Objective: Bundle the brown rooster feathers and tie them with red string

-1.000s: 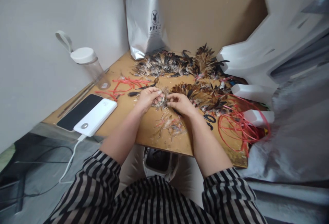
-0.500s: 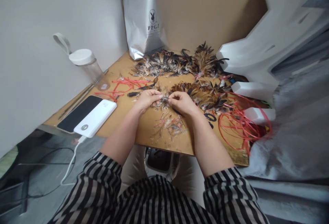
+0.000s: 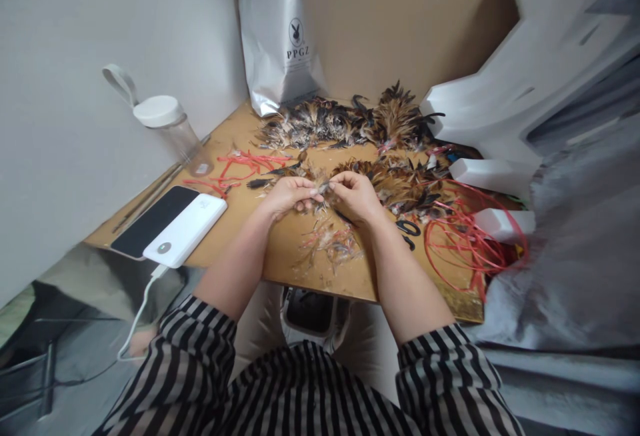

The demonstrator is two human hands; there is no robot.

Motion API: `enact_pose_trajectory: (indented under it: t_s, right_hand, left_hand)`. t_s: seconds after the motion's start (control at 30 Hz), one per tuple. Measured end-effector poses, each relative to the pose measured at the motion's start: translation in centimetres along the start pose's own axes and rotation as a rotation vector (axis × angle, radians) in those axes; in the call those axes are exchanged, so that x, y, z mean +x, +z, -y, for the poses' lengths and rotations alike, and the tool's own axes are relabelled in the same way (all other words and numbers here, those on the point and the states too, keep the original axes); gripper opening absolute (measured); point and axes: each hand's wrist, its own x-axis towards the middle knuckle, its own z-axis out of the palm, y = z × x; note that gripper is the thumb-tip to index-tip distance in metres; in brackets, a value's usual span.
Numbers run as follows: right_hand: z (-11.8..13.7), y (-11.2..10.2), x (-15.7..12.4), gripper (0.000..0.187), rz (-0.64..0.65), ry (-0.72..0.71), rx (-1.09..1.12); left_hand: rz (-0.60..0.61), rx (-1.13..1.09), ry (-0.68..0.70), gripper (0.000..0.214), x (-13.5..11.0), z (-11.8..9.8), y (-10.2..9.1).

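My left hand point(image 3: 289, 195) and my right hand point(image 3: 356, 196) meet over the wooden table point(image 3: 250, 213), both pinched on a small bunch of brown feathers point(image 3: 321, 191) between their fingertips. Just below the hands lies a loose scatter of feather scraps point(image 3: 331, 241). A pile of brown and black feathers point(image 3: 400, 186) lies right of my right hand. A longer row of feathers point(image 3: 345, 123) lies at the back.
Red cords point(image 3: 465, 243) coil at the right, more red cords point(image 3: 240, 164) at the left. A white power bank point(image 3: 186, 229) and a phone point(image 3: 150, 221) lie front left, a lidded clear bottle point(image 3: 173, 128) behind them. A silver bag point(image 3: 280, 36) stands at the back; white foam pieces point(image 3: 493, 176) at right.
Both hands have shifted slightly away from me while staying pinched on the feathers; the view has tilted a little.
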Motion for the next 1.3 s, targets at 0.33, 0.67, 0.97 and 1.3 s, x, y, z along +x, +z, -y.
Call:
enact_pose_trajectory:
  t_s: [0.33,0.67,0.97,1.3]
  right_hand:
    - [0.6,0.4,-0.3,0.019,-0.012,-0.016,0.086]
    - [1.9,0.4,0.1,0.026,-0.249,0.068,0.561]
    - [1.2,2.0,-0.1,0.027,-0.205,0.231,0.681]
    - [0.7,2.0,-0.5,0.023,-0.03,0.1,0.187]
  left_hand:
    - [0.076,-0.022,-0.049,0.022,-0.3,-0.2,0.2]
    - [0.007,-0.463,-0.083,0.009,0.4,0.2,-0.7]
    - [-0.103,-0.578,0.018,0.006,0.4,-0.3,-0.1]
    - [-0.248,-0.624,0.074,0.01,0.8,-0.3,-0.9]
